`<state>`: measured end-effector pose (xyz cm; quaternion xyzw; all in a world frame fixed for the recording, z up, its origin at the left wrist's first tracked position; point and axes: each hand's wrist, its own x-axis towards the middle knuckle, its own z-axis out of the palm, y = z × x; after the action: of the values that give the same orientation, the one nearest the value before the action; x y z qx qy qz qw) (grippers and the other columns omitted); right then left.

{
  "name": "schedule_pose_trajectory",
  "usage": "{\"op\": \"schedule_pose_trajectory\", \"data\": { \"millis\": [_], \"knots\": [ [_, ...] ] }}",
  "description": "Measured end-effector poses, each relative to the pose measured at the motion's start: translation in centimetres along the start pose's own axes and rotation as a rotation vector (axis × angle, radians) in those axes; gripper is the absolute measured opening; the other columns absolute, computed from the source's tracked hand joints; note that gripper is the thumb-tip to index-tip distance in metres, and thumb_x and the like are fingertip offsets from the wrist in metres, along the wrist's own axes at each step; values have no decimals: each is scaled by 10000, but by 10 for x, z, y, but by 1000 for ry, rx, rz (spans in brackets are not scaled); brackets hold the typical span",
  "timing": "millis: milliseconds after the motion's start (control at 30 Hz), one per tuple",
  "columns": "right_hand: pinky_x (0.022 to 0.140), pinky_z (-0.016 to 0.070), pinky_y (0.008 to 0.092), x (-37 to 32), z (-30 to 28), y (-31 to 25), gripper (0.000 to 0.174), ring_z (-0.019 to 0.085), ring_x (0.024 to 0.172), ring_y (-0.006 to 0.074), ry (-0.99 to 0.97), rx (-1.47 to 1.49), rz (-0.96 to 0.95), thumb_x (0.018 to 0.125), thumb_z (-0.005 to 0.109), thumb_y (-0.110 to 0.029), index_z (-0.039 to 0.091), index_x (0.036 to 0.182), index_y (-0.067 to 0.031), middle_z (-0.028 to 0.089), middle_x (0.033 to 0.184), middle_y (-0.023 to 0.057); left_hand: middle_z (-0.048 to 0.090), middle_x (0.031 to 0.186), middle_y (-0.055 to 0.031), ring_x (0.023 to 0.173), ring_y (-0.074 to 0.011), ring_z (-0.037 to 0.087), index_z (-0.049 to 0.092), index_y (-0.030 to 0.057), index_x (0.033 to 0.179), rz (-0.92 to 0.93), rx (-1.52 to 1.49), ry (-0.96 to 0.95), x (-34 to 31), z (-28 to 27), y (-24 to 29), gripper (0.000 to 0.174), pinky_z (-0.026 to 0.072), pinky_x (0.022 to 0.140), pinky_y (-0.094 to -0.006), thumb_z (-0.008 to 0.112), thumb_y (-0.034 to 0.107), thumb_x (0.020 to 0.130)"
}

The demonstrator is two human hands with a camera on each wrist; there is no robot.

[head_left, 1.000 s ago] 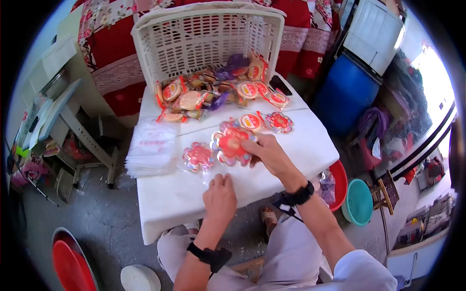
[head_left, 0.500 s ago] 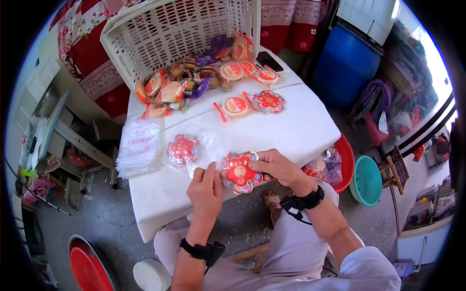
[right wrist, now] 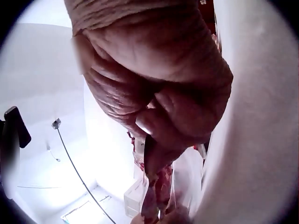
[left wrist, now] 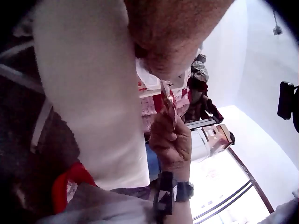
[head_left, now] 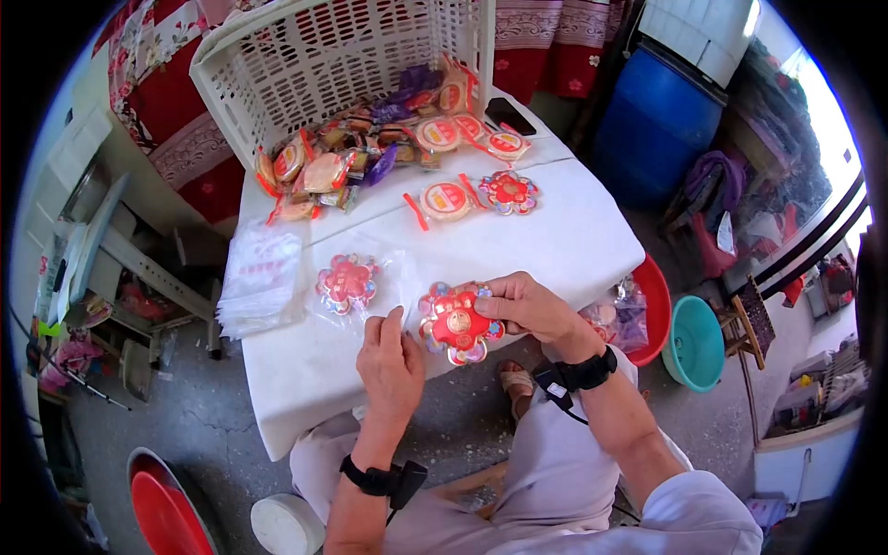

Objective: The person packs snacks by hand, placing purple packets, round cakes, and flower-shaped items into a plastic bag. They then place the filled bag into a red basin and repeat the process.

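Note:
My right hand point(head_left: 527, 310) pinches a red flower-shaped card point(head_left: 460, 319) with shiny multicoloured petals, its thumb on top at the right edge. Seen edge-on in the left wrist view, the card point(left wrist: 168, 100) stands up from the right fingers. Across from it, my left hand point(head_left: 390, 359) pinches the edge of a clear plastic bag point(head_left: 396, 264) near the table's front edge. Another red flower-shaped card point(head_left: 348, 283) shows paler through the bag's film. Farther back on the white table point(head_left: 555, 236) lie a round wrapped biscuit point(head_left: 445, 200) and a third flower card point(head_left: 508, 192).
A stack of clear bags point(head_left: 264, 277) lies at the table's left. Behind, a tipped white basket point(head_left: 277, 88) has a heap of wrapped snacks point(head_left: 324, 173) at its mouth. A dark phone point(head_left: 511, 116) lies beside it. Red point(head_left: 659, 310) and teal basins point(head_left: 696, 344) stand right.
The right hand has brought its flower card down and toward the front edge, beside the left hand. The view has shifted, and in the last half second little has moved.

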<state>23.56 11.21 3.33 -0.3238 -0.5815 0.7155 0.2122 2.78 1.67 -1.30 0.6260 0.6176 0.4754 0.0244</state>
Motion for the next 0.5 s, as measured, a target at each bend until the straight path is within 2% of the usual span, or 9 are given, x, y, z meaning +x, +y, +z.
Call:
{"op": "schedule_pose_trajectory", "data": {
  "millis": [33,133,267,333,500],
  "knots": [
    [405,281,181,3,-2,4,269,393,471,7,6,-3,-12,936,604,-270,654,891,-10,527,607,-40,536,839,-164,636,-348,580,575,-17,1105,-1,-4,0,0,0,1,314,442,536,-436,561,-34,792],
    [398,290,188,10,9,14,266,411,459,20,99,48,-9,940,597,-265,623,826,-25,523,601,-29,539,853,-169,632,-348,576,573,-14,1087,-54,-38,-23,-1,-1,0,315,442,544,-443,561,-55,775],
    [391,304,192,11,22,16,249,427,449,29,132,32,-24,946,583,-246,622,839,-24,518,594,-19,537,858,-174,654,-357,576,571,-7,1081,-52,-53,3,-2,0,-2,310,448,564,-445,559,-52,775],
    [385,312,194,9,25,11,231,438,449,32,28,-40,58,951,570,-227,618,845,-27,512,589,-19,536,857,-174,664,-362,577,570,-6,1081,-29,-38,20,-1,0,-2,311,450,569,-445,560,-51,774],
    [373,290,192,15,22,12,229,424,434,27,-2,7,75,945,580,-225,626,848,-23,524,588,-19,553,852,-186,668,-374,583,576,-5,1080,1,7,86,-2,0,-2,285,453,566,-444,574,-23,796]
  ]
}}
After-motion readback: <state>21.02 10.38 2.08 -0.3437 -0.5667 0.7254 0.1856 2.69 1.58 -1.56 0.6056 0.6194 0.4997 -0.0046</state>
